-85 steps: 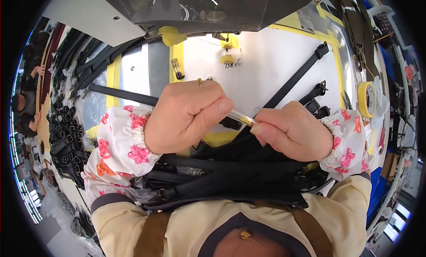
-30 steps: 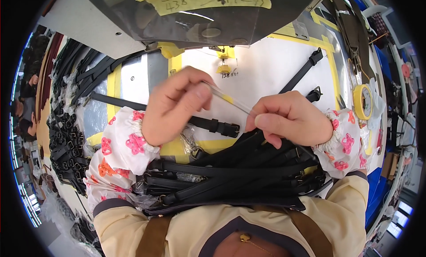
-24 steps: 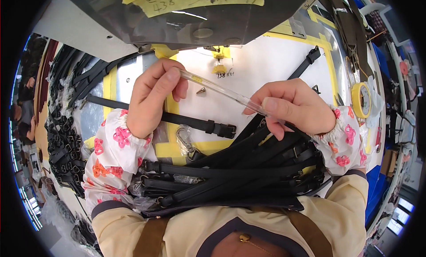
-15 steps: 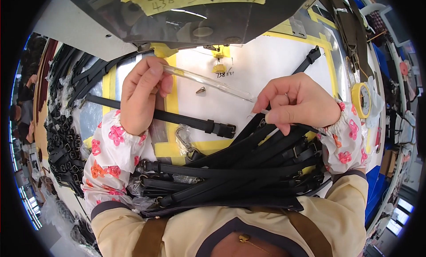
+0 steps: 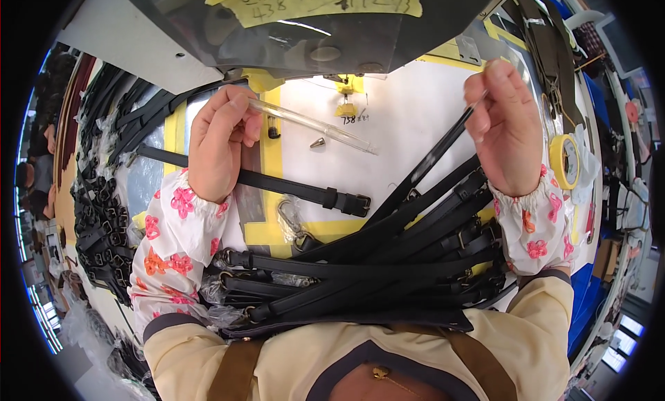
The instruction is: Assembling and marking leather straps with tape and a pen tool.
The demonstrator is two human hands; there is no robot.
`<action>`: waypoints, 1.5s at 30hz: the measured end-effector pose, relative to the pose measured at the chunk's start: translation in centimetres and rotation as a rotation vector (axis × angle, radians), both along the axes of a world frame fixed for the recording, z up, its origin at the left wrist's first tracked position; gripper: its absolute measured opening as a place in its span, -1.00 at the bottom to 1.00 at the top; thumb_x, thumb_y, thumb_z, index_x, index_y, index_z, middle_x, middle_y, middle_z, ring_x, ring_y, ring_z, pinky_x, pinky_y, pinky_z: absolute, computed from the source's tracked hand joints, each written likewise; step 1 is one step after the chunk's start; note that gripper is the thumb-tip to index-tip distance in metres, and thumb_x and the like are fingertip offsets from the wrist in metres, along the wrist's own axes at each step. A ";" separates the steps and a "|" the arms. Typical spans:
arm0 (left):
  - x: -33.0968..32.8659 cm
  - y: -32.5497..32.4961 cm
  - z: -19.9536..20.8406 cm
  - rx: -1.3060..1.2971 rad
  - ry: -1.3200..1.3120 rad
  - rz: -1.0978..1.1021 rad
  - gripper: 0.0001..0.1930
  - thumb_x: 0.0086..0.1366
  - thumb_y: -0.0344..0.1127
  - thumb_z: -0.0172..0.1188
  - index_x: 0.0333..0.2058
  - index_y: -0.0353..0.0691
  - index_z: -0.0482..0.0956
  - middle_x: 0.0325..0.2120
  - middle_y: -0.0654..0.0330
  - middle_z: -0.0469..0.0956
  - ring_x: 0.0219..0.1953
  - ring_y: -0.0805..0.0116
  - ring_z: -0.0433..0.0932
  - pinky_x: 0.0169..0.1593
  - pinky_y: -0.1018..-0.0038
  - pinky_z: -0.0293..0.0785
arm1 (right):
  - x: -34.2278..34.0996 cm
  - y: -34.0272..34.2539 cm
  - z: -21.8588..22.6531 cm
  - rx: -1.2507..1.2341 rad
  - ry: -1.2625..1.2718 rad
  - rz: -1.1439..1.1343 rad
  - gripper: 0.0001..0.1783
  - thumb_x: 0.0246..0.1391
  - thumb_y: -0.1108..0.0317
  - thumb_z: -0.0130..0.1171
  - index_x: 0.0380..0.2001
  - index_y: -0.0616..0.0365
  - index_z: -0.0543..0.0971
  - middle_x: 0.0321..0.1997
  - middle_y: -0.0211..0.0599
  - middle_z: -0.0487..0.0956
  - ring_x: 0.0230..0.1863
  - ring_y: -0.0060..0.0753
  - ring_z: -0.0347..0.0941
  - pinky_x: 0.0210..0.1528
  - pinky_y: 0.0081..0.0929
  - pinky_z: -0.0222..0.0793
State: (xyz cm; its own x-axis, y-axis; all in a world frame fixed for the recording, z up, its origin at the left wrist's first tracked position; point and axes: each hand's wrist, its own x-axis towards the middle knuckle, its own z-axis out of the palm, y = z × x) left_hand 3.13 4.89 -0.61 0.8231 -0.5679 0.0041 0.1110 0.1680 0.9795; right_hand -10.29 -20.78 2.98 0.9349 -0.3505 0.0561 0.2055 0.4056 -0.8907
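My left hand (image 5: 220, 141) grips one end of a long clear plastic tube (image 5: 315, 126) that slants down to the right over the white work surface (image 5: 409, 117). My right hand (image 5: 506, 127) is raised at the upper right and pinches the end of a thin black strap (image 5: 433, 162), lifted out of the bundle. A thick bundle of black straps with buckles (image 5: 367, 273) lies across my lap edge, below both hands. One separate black strap with a buckle (image 5: 277, 186) lies flat on the table under my left hand.
A yellow tape roll (image 5: 564, 162) sits at the right. Piles of black straps (image 5: 104, 193) line the left side. A small metal cone (image 5: 318, 143) and a metal clip (image 5: 291, 217) lie on the surface. A dark machine housing (image 5: 312, 34) overhangs the top.
My hands have moved apart. The right hand let go of the clear tube, rose to the upper right and pulled a thin black strap up from the bundle. The left keeps the tube.
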 end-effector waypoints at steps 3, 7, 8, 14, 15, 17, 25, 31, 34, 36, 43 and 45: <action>0.0 0.0 0.1 -0.014 0.011 0.003 -0.80 0.19 -0.28 -0.13 -0.38 -0.31 0.36 -0.65 0.31 0.32 -0.60 0.61 0.20 -0.49 0.72 0.11 | 0.2 0.0 0.2 -0.065 -0.088 -0.115 -0.83 0.09 0.32 -0.08 -0.36 0.20 0.34 -0.46 -0.24 0.48 -0.65 -0.66 0.32 -0.59 -0.74 0.25; 0.0 -0.1 0.0 -0.057 0.040 0.025 -0.79 0.19 -0.27 -0.14 -0.40 -0.31 0.36 -0.66 0.31 0.31 -0.60 0.58 0.20 -0.48 0.70 0.11 | -0.1 0.5 0.6 -0.130 -0.109 -0.140 -0.85 0.05 0.39 -0.03 -0.36 0.23 0.31 -0.45 -0.18 0.48 -0.63 -0.59 0.34 -0.57 -0.69 0.29; 0.0 -0.1 0.1 -0.060 0.036 0.028 -0.79 0.19 -0.27 -0.14 -0.40 -0.31 0.36 -0.66 0.31 0.31 -0.60 0.58 0.20 -0.48 0.70 0.11 | -0.2 0.6 0.7 -0.133 -0.114 -0.138 -0.85 0.05 0.39 -0.03 -0.36 0.23 0.31 -0.45 -0.18 0.48 -0.63 -0.59 0.34 -0.57 -0.69 0.29; 0.1 -0.1 0.1 -0.082 0.046 0.036 -0.79 0.19 -0.27 -0.13 -0.40 -0.32 0.35 -0.66 0.30 0.31 -0.59 0.57 0.21 -0.48 0.69 0.11 | -0.2 0.8 0.7 -0.148 -0.105 -0.145 -0.86 0.03 0.44 -0.02 -0.36 0.26 0.29 -0.45 -0.13 0.48 -0.62 -0.55 0.35 -0.55 -0.67 0.30; 0.1 -0.1 0.1 -0.088 0.052 0.035 -0.79 0.19 -0.27 -0.13 -0.40 -0.32 0.35 -0.66 0.30 0.31 -0.59 0.57 0.21 -0.48 0.69 0.11 | -0.3 0.9 0.7 -0.160 -0.118 -0.141 -0.86 0.03 0.45 -0.02 -0.36 0.27 0.29 -0.44 -0.12 0.48 -0.62 -0.54 0.35 -0.55 -0.66 0.30; 0.1 -0.1 0.1 -0.094 0.058 0.035 -0.80 0.19 -0.28 -0.13 -0.40 -0.32 0.36 -0.66 0.30 0.32 -0.59 0.57 0.22 -0.49 0.69 0.11 | -0.3 0.9 0.6 -0.172 -0.131 -0.137 -0.86 0.02 0.46 -0.02 -0.36 0.27 0.29 -0.44 -0.11 0.48 -0.62 -0.54 0.35 -0.54 -0.65 0.30; 0.2 0.0 -0.1 -0.096 0.057 0.028 -0.80 0.20 -0.29 -0.13 -0.38 -0.32 0.36 -0.64 0.29 0.34 -0.59 0.57 0.23 -0.49 0.70 0.13 | -0.3 1.2 0.4 -0.250 -0.139 -0.156 -0.88 0.02 0.48 -0.03 -0.37 0.28 0.30 -0.45 -0.11 0.48 -0.60 -0.53 0.37 -0.52 -0.64 0.32; 0.1 0.0 0.0 -0.108 0.066 0.035 -0.80 0.20 -0.29 -0.13 -0.37 -0.32 0.37 -0.63 0.29 0.35 -0.58 0.57 0.24 -0.47 0.69 0.14 | -0.3 1.3 0.4 -0.270 -0.155 -0.162 -0.87 0.02 0.47 -0.02 -0.36 0.29 0.31 -0.41 -0.09 0.49 -0.55 -0.51 0.41 -0.44 -0.59 0.38; 0.2 0.0 0.0 -0.129 0.103 0.060 -0.80 0.20 -0.29 -0.13 -0.37 -0.31 0.37 -0.63 0.28 0.35 -0.58 0.57 0.24 -0.46 0.69 0.15 | -0.5 1.9 0.2 -0.268 -0.121 -0.174 -0.85 0.02 0.47 -0.03 -0.33 0.31 0.33 -0.35 -0.06 0.50 -0.46 -0.46 0.46 -0.34 -0.54 0.41; 0.0 0.0 0.0 -0.132 0.097 0.081 -0.80 0.20 -0.29 -0.13 -0.37 -0.31 0.37 -0.63 0.28 0.36 -0.58 0.57 0.24 -0.46 0.69 0.15 | -0.6 2.1 -0.1 -0.277 -0.108 -0.159 -0.84 0.02 0.47 -0.04 -0.31 0.32 0.34 -0.33 -0.05 0.49 -0.42 -0.43 0.47 -0.31 -0.53 0.41; -0.6 0.3 0.0 -0.043 -0.011 -0.041 -0.82 0.20 -0.30 -0.10 -0.44 -0.29 0.39 -0.62 0.31 0.35 -0.58 0.62 0.24 -0.45 0.71 0.16 | -1.0 2.5 -1.1 -0.305 -0.049 -0.088 -0.75 0.06 0.43 -0.07 -0.20 0.35 0.35 -0.20 0.05 0.45 -0.25 -0.27 0.47 -0.17 -0.49 0.37; -0.8 0.4 0.0 0.000 -0.025 -0.090 -0.83 0.20 -0.31 -0.08 -0.45 -0.30 0.39 -0.62 0.31 0.36 -0.56 0.62 0.25 -0.45 0.71 0.18 | -0.9 2.9 -1.2 -0.214 0.073 -0.004 -0.72 0.08 0.40 -0.10 -0.16 0.35 0.34 -0.20 0.04 0.45 -0.26 -0.27 0.47 -0.18 -0.50 0.37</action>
State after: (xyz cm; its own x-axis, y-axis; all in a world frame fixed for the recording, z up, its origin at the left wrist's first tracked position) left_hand 2.38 5.30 -0.61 0.7684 -0.6395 0.0244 0.1010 0.1589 0.9821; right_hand -11.18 -17.89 1.77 0.9377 -0.3418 0.0619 0.1388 0.2055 -0.9688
